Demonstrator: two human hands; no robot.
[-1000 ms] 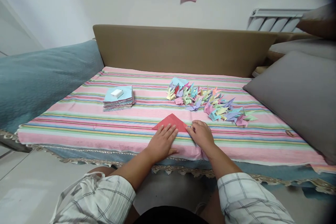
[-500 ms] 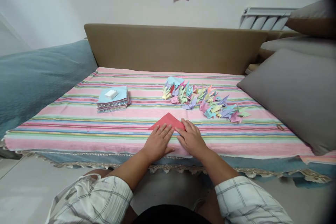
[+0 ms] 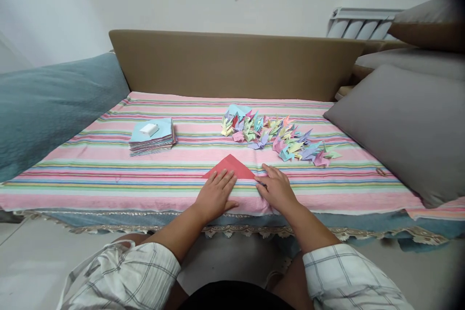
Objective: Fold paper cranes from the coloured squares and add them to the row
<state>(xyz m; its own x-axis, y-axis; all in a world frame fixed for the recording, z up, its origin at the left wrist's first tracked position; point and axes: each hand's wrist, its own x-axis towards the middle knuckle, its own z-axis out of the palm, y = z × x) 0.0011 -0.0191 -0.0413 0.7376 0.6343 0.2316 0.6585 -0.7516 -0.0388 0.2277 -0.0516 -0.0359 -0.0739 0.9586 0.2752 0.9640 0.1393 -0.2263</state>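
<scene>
A red sheet of paper (image 3: 236, 166), folded into a triangle, lies on the striped cloth with its peak pointing away from me. My left hand (image 3: 215, 193) presses flat on its lower left part, fingers stretched out and thumb to the side. At the triangle's right corner is my right hand (image 3: 276, 188), fingers apart, with a fingertip at or just beside the tip of the paper. Several folded paper cranes (image 3: 278, 140) in many colours are gathered beyond the triangle, to the right. Behind them lies a light blue piece of paper (image 3: 240, 109).
To the left, a stack of coloured paper squares (image 3: 152, 141) carries a small white box-like object (image 3: 149, 130). A grey cushion (image 3: 399, 121) leans at the right, near a small brown ring-like item (image 3: 381, 172). The brown backrest (image 3: 236, 65) stands along the wall.
My right hand has slid right along the folded edge, out to the triangle's right corner. My left hand stays on the paper. The whole view has shifted slightly.
</scene>
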